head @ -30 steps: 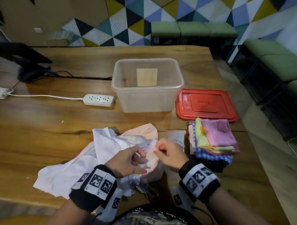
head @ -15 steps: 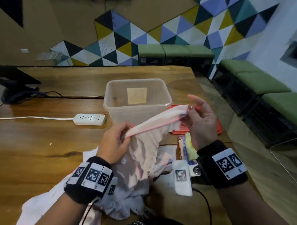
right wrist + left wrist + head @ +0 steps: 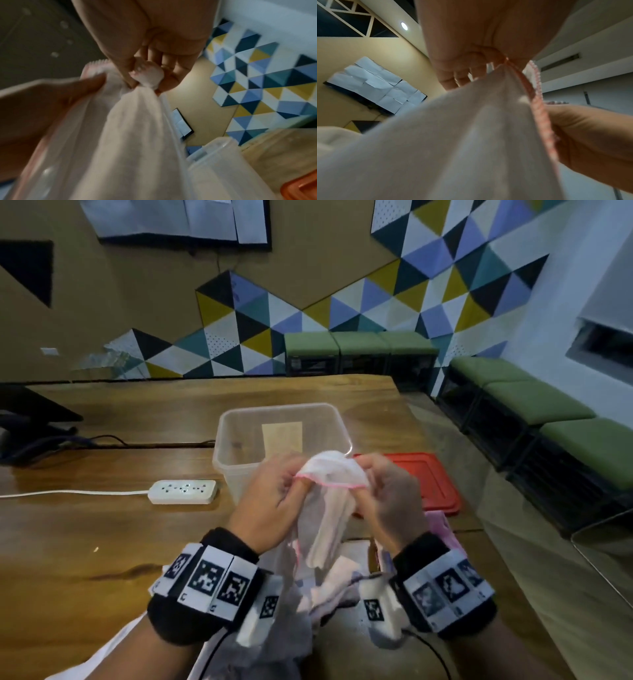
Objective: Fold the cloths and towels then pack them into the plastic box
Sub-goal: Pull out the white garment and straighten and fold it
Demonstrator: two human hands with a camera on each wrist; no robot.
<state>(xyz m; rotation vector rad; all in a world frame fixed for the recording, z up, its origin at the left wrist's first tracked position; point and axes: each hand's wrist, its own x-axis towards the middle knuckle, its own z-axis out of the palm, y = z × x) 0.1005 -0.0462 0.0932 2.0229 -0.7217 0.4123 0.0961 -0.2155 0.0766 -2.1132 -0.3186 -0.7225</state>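
Before the box (image 3: 236, 436), hands closer than before.

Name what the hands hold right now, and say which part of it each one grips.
Both hold one white cloth with pink trim by its top hemmed edge: the left hand pinches one end, the right hand the other; the rest hangs.

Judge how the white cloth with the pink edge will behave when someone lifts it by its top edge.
Probably floppy: the cloth sags between the left hand and right hand and hangs in loose folds. Likely light, since fingertip pinches hold it up.
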